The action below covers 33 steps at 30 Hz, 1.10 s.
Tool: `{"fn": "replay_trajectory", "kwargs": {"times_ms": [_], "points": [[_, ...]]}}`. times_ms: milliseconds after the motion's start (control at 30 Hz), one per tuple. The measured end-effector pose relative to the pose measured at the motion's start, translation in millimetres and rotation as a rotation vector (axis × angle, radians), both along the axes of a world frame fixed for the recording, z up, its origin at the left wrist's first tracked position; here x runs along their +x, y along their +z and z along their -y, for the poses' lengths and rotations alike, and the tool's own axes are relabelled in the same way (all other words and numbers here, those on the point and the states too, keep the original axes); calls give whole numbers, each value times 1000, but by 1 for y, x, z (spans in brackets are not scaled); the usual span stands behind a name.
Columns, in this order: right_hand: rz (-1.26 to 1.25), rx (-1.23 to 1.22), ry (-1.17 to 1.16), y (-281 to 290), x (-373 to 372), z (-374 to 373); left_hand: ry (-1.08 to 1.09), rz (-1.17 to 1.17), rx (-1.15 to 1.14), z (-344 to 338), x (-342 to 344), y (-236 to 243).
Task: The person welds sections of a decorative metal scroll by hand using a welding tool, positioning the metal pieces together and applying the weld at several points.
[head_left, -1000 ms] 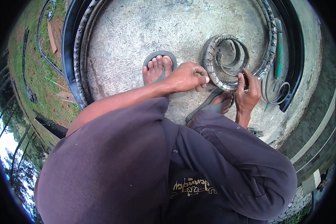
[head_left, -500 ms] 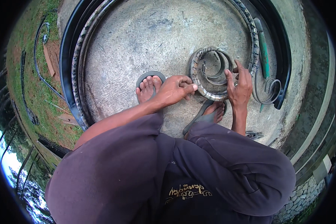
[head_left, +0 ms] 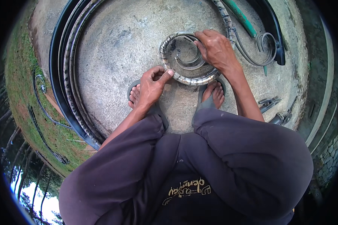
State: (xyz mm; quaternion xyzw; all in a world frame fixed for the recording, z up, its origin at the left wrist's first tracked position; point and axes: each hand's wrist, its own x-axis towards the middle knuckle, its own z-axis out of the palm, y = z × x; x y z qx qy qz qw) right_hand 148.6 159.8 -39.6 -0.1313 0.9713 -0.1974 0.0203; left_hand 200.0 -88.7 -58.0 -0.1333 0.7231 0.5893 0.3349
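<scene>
A silvery metal coil with notched segments [head_left: 191, 81] rests by my feet on a round concrete surface [head_left: 116, 56], with thinner flat strips [head_left: 189, 67] curled inside it. My left hand [head_left: 157, 77] pinches the coil's left side, thumb on the metal. My right hand [head_left: 210, 45] is closed over the coil's upper right, its fingertips around the top edge and partly hidden.
Long curved black channels [head_left: 56, 75] and notched strips [head_left: 68, 67] ring the surface. A green bar [head_left: 244, 20] and curled strip [head_left: 259, 63] lie right. Hand tools [head_left: 270, 105] sit lower right. Grass [head_left: 22, 82] borders the left; my sandalled feet [head_left: 210, 93] flank the coil.
The coil has shifted up and left in the view. My right hand has moved from its right side to over its upper right; my left hand stays at its left, now more upright.
</scene>
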Motion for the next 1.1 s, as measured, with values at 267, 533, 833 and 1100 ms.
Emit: {"fn": "replay_trajectory", "kwargs": {"times_ms": [267,533,833,1100], "points": [[-67,-16,39,-12,0,3,-19,-10,-57,2,2,8],[-75,-32,96,-18,-4,4,-36,-10,-95,5,6,5],[-56,-25,91,-18,-6,2,-23,-1,-64,2,2,4],[-34,-120,-52,-3,7,1,34,-208,-107,9,-15,12]]}}
